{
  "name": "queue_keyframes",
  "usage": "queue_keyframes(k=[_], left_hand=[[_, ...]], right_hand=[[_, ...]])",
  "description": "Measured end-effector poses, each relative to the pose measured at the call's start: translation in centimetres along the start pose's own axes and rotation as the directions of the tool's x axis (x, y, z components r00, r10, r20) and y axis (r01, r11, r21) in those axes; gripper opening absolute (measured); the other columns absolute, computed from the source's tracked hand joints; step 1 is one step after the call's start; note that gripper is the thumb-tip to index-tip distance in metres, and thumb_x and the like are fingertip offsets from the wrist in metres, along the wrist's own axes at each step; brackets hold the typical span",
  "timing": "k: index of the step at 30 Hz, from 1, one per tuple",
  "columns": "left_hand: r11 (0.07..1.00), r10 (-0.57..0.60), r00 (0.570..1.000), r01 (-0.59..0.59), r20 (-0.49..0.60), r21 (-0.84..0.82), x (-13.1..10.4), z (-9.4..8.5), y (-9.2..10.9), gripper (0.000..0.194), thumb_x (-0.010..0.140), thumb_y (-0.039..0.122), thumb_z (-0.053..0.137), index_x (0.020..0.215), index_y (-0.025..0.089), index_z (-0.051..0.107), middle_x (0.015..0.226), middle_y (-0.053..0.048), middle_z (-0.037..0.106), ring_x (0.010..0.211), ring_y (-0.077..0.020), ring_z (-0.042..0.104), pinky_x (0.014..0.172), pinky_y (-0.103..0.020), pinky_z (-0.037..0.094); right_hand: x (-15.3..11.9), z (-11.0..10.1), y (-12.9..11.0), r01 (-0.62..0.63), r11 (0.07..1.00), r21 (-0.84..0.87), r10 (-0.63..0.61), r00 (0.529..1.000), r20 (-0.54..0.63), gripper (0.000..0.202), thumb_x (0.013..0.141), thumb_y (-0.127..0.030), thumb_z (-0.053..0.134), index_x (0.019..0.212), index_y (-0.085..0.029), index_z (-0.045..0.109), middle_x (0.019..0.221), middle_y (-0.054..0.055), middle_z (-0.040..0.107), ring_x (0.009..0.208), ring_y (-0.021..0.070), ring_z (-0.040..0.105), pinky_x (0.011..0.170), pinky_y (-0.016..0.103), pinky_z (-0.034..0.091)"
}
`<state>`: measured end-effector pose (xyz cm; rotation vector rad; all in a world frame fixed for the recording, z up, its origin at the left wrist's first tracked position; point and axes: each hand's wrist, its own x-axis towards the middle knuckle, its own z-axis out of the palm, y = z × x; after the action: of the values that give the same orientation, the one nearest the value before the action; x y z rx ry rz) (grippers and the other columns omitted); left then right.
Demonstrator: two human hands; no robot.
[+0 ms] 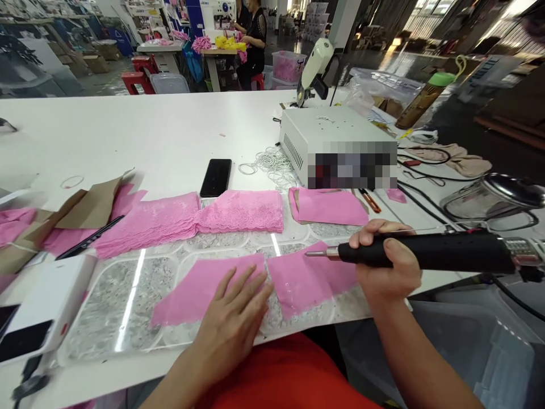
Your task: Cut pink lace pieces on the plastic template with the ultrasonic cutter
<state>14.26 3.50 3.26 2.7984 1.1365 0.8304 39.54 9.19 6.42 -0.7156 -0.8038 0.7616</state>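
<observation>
One head-worn view, forward and downward, from close above the near edge of the white table (140, 122)

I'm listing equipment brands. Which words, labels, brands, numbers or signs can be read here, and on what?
"JUKI", seemingly, small: background sewing machine.
Blurred, unreadable: lettering on the whitish box at far right.
Pixelated, unreadable: front panel of the grey unit.
No text legible on the pink pieces or black-handled tool.

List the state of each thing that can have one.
Left hand: open, palm down on left pink piece
Right hand: closed around tool
Tool: held, power unclear
Left pink piece: laid flat
Right pink piece: laid out
Lace: stacked in layers
Central phone: flat, screen dark
Bottle: lidded
</observation>
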Motion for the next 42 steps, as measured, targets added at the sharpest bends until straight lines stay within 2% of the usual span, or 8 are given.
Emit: queue_keyframes(k=[4,10,20,23,28,31,34,42], left_hand=[[0.999,-0.039,0.999,0.039,0.026,0.034,0.7,1.1,-0.8,0.032,0.097,0.016,0.045,0.126,0.017,0.059,0.133,-0.006,0.061,0.137,-0.0262,0.041,0.12,-0.05,0.017],[0.998,-0.055,0.997,0.053,0.062,0.032,0.6,2.0,-1.2,0.033,0.098,0.02,0.044,0.127,0.019,0.058,0.136,-0.005,0.059,0.138,-0.0268,0.04,0.12,-0.054,0.009],[0.997,-0.066,0.993,0.063,0.095,0.034,0.5,2.0,-1.3,0.034,0.097,0.019,0.045,0.129,0.021,0.057,0.138,-0.005,0.057,0.141,-0.0255,0.036,0.12,-0.054,0.005],[0.997,-0.069,0.993,0.066,0.094,0.032,0.5,2.0,-1.3,0.033,0.098,0.019,0.043,0.127,0.021,0.058,0.138,-0.004,0.057,0.141,-0.025,0.035,0.12,-0.053,0.004],[0.999,-0.044,0.997,0.043,0.068,0.027,0.7,2.0,-1.5,0.035,0.097,0.018,0.043,0.129,0.021,0.058,0.139,-0.002,0.057,0.142,-0.0245,0.033,0.121,-0.051,0.003],[0.999,-0.025,0.999,0.023,0.049,0.029,0.8,2.1,-1.6,0.035,0.097,0.017,0.043,0.127,0.022,0.059,0.138,-0.001,0.057,0.142,-0.0242,0.033,0.121,-0.05,0.002],[0.999,-0.022,0.999,0.021,0.045,0.032,0.9,2.1,-1.6,0.035,0.096,0.017,0.043,0.127,0.022,0.059,0.137,-0.001,0.058,0.142,-0.0244,0.033,0.12,-0.051,0.002],[0.999,-0.035,0.998,0.033,0.057,0.031,0.9,2.1,-1.6,0.035,0.097,0.018,0.042,0.127,0.023,0.059,0.137,0.0,0.058,0.143,-0.0233,0.031,0.12,-0.051,0.0]], right_hand=[[0.0,0.4,0.6,-0.007,1.0,-0.027,0.006,0.999,-0.036,0.008,0.067,-0.022,0.06,0.075,-0.02,0.061,0.076,0.0,0.054,0.057,0.0101,0.049,0.051,0.027,0.047],[-0.8,1.5,1.3,-0.025,1.0,-0.016,0.026,0.996,0.088,0.009,0.07,-0.023,0.063,0.079,-0.021,0.063,0.078,0.0,0.056,0.058,0.0102,0.052,0.054,0.028,0.05],[-0.6,1.6,1.8,0.032,0.998,-0.047,-0.024,0.987,0.159,0.006,0.073,-0.022,0.064,0.078,-0.02,0.062,0.077,0.0,0.057,0.058,0.0102,0.054,0.053,0.028,0.051],[-0.3,1.4,1.7,0.018,0.999,-0.033,-0.014,0.993,0.119,0.008,0.071,-0.022,0.063,0.078,-0.02,0.062,0.077,0.0,0.057,0.057,0.0101,0.053,0.052,0.028,0.05],[1.2,0.0,1.1,0.053,0.998,-0.034,-0.055,0.996,-0.066,0.01,0.064,-0.023,0.06,0.073,-0.018,0.06,0.074,0.0,0.055,0.056,0.0094,0.051,0.049,0.026,0.047],[2.0,-1.1,0.7,0.075,0.996,-0.058,-0.082,0.987,-0.138,0.01,0.061,-0.024,0.059,0.07,-0.019,0.059,0.07,-0.001,0.054,0.054,0.0093,0.049,0.047,0.025,0.046],[2.0,-1.5,0.5,0.082,0.994,-0.066,-0.091,0.985,-0.148,0.009,0.061,-0.023,0.059,0.069,-0.019,0.059,0.069,-0.001,0.055,0.054,0.0094,0.049,0.048,0.025,0.046],[1.3,-1.0,0.9,0.072,0.996,-0.053,-0.076,0.993,-0.091,0.008,0.066,-0.022,0.059,0.073,-0.019,0.06,0.073,-0.001,0.057,0.056,0.0098,0.051,0.051,0.026,0.048]])
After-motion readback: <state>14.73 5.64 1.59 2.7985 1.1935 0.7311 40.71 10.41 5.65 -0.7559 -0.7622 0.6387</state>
